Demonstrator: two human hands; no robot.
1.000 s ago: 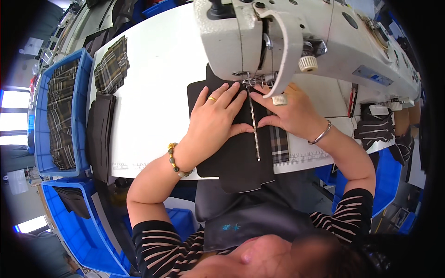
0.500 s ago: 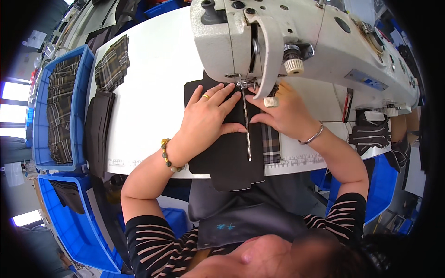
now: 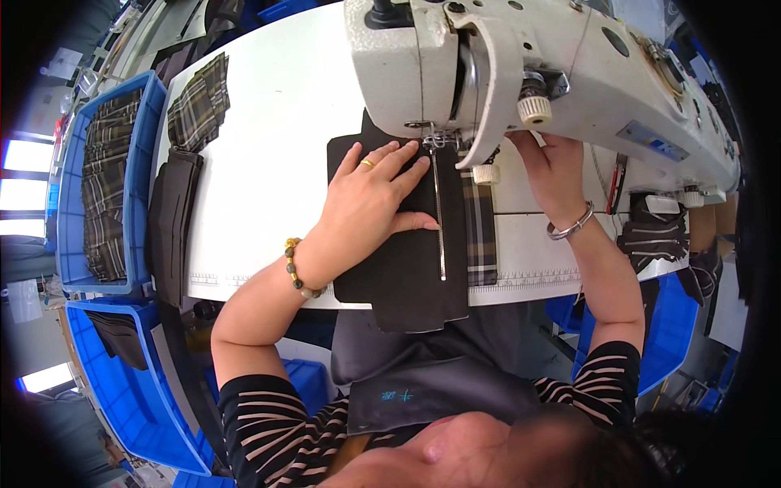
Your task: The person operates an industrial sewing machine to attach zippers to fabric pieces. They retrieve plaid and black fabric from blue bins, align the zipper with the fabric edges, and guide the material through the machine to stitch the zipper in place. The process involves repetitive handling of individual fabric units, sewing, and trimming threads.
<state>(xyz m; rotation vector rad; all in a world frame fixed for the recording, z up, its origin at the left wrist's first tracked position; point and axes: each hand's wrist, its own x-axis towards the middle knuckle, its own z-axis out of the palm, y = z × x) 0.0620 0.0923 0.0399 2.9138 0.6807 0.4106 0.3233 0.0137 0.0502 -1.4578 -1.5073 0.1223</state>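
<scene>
A black fabric panel (image 3: pixel 358 260) lies flat under the presser foot (image 3: pixel 439 140) of a white sewing machine (image 3: pixel 569 89). A metal zipper (image 3: pixel 442 244) runs down the panel from the foot. My left hand (image 3: pixel 370 191) lies on the panel with fingers stretched out, left of the zipper, its thumb tip at the zipper's edge. Plaid fabric (image 3: pixel 482 244) shows from under the panel's right side. My right hand (image 3: pixel 557 175) is off the panel, reaching beneath the machine's arm; its fingertips are hidden there.
Left of the panel stand a stack of black pieces (image 3: pixel 175 228), plaid pieces (image 3: pixel 199 106) and a blue bin (image 3: pixel 146 171) full of plaid fabric. A second blue bin (image 3: pixel 130 407) sits lower left. On the right are a red-and-black tool (image 3: pixel 617 183) and black pieces with zippers (image 3: pixel 655 232).
My right hand has left the panel beside the zipper and moved right, under the machine's arm. My left hand stays flat on the panel.
</scene>
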